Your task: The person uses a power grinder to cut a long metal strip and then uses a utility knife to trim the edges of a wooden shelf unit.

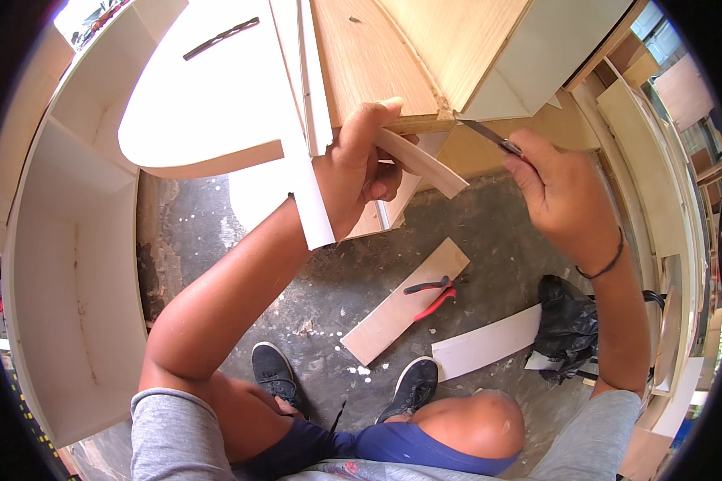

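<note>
My left hand [357, 160] is closed at the front edge of a wood-grain panel [369, 56], its thumb on top and its fingers curled below. A loose wood-grain edging strip [429, 166] runs out from between those fingers, its free end curving down to the right. My right hand [557, 192] grips a knife [493, 138], whose blade tip is at the panel's right front corner. That corner's edge looks rough. Beside my left wrist, a white strip [314, 208] hangs from the white rounded board [192, 104].
A dark twist drill bit [221, 38] lies on the white board. On the floor are a wooden offcut [377, 321] with red-handled pliers [437, 298], a white offcut [489, 341] and a black plastic bag [565, 325]. A white cabinet [72, 280] stands left; boards [642, 152] lean right.
</note>
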The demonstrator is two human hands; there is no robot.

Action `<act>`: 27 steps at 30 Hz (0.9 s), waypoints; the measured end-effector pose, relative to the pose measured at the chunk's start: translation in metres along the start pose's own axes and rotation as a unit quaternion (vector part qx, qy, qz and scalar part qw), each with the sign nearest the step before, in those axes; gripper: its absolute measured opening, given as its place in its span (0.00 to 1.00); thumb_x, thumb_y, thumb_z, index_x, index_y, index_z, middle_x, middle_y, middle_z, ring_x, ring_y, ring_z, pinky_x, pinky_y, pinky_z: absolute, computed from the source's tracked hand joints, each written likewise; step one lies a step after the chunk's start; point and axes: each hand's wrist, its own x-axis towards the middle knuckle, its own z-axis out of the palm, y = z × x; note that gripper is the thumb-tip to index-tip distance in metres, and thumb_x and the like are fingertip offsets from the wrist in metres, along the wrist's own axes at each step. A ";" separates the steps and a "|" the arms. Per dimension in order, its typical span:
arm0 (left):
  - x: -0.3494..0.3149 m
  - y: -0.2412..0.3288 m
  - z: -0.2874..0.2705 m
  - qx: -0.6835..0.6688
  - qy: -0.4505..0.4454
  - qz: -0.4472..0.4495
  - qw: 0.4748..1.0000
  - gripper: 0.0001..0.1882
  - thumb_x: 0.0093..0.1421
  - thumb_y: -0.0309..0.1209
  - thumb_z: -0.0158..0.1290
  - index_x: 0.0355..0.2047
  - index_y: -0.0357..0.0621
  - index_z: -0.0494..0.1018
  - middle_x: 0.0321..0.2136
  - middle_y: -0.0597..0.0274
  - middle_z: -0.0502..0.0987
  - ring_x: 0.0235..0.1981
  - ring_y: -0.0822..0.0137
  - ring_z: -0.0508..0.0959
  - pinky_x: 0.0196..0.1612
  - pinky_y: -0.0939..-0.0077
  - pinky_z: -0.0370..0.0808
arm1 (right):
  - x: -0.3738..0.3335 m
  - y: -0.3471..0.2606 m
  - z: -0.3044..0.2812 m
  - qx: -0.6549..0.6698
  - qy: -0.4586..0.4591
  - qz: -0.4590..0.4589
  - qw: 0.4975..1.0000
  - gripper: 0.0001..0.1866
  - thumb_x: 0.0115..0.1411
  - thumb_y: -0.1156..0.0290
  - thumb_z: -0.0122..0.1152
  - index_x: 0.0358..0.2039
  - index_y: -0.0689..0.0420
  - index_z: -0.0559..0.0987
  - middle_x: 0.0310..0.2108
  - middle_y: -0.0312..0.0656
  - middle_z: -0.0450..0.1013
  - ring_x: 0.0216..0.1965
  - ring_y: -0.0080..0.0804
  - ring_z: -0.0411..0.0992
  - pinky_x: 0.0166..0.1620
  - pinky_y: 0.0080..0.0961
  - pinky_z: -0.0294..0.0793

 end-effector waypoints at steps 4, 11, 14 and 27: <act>-0.001 0.000 0.003 -0.012 0.016 0.002 1.000 0.29 0.59 0.54 0.44 0.35 0.34 0.68 0.16 0.64 0.62 0.15 0.76 0.57 0.24 0.79 0.57 | 0.000 0.011 0.013 -0.164 0.107 -0.058 0.979 0.06 0.59 0.70 0.55 0.37 0.55 0.72 0.25 0.46 0.72 0.26 0.51 0.71 0.28 0.41 0.68; -0.001 -0.001 0.001 -0.017 0.015 -0.001 1.000 0.28 0.58 0.54 0.45 0.34 0.35 0.68 0.16 0.63 0.63 0.15 0.76 0.57 0.23 0.79 0.57 | 0.001 0.013 0.012 -0.234 0.113 -0.091 0.961 0.05 0.59 0.70 0.54 0.37 0.52 0.72 0.24 0.42 0.71 0.25 0.46 0.72 0.26 0.39 0.70; -0.002 0.000 0.001 -0.016 0.015 -0.001 1.000 0.28 0.59 0.54 0.45 0.34 0.35 0.68 0.17 0.63 0.63 0.15 0.76 0.57 0.23 0.79 0.57 | 0.005 0.010 0.016 -0.239 0.114 -0.083 0.961 0.04 0.60 0.70 0.53 0.36 0.52 0.72 0.24 0.43 0.70 0.25 0.47 0.71 0.26 0.39 0.70; 0.000 -0.001 0.007 -0.028 0.032 0.009 0.999 0.28 0.62 0.54 0.41 0.44 0.38 0.65 0.33 0.55 0.73 0.17 0.75 0.57 0.26 0.78 0.61 | -0.003 0.022 -0.024 0.011 -0.087 -0.029 0.996 0.07 0.60 0.69 0.53 0.35 0.59 0.73 0.20 0.51 0.68 0.23 0.49 0.66 0.28 0.36 0.65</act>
